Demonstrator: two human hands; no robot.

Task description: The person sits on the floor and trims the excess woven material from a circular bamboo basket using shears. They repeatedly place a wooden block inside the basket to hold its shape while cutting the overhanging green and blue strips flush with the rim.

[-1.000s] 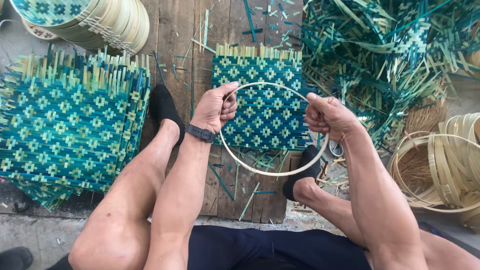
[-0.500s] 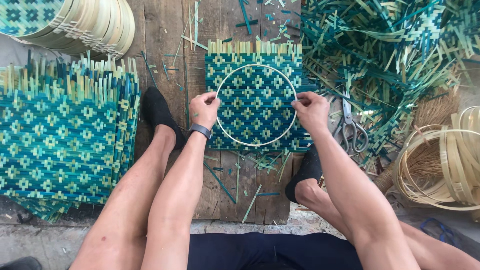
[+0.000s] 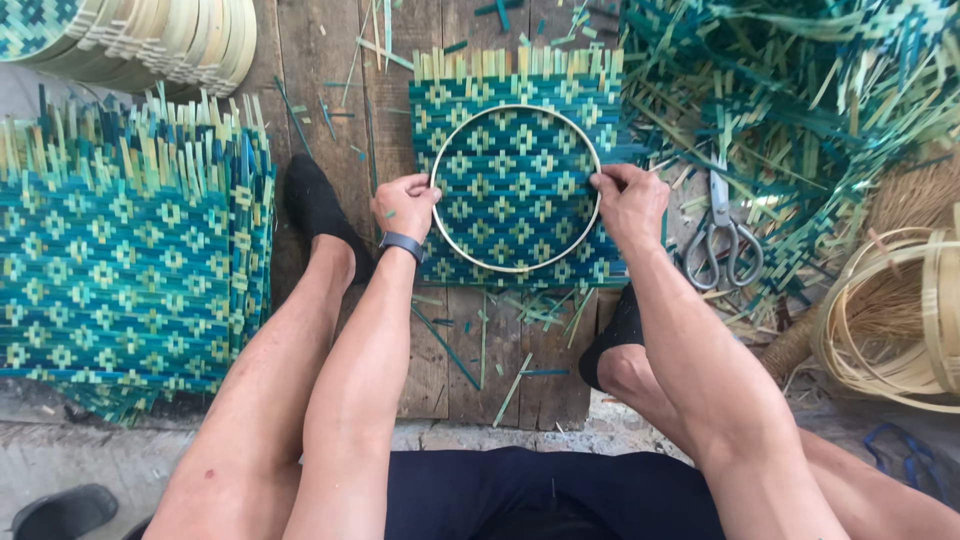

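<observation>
Bamboo hoop (image 3: 516,188) pressed flat: a seated worker is holding the pale ring down on a square mat (image 3: 516,170) woven in teal and green, which is lying on wooden planks (image 3: 330,90) between the outstretched legs. The left hand (image 3: 404,204) is pinching the ring's left edge with curled fingers, and the right hand (image 3: 628,203) is gripping the opposite edge in the same way, so both are closed on the hoop with the mat beneath them.

Doing this well seems to be a matter of keeping the ring centred on the diamond pattern, with an even margin of weave showing on all sides, and pressing equally with both hands so that neither edge is lifting or sliding.

Scissors (image 3: 722,232) are lying just beyond the right hand, at the foot of a tangle of green strips (image 3: 800,100). A stack of finished mats (image 3: 130,270) is sitting well to the left of the left hand, with coiled rims (image 3: 890,320) far to the right.

Fingertips are tucking under, so how tightly each is clamping is hard to judge. Whether the mat is a single sheet cannot be told from above. The stack, the strips and the rims are all running out of view.
</observation>
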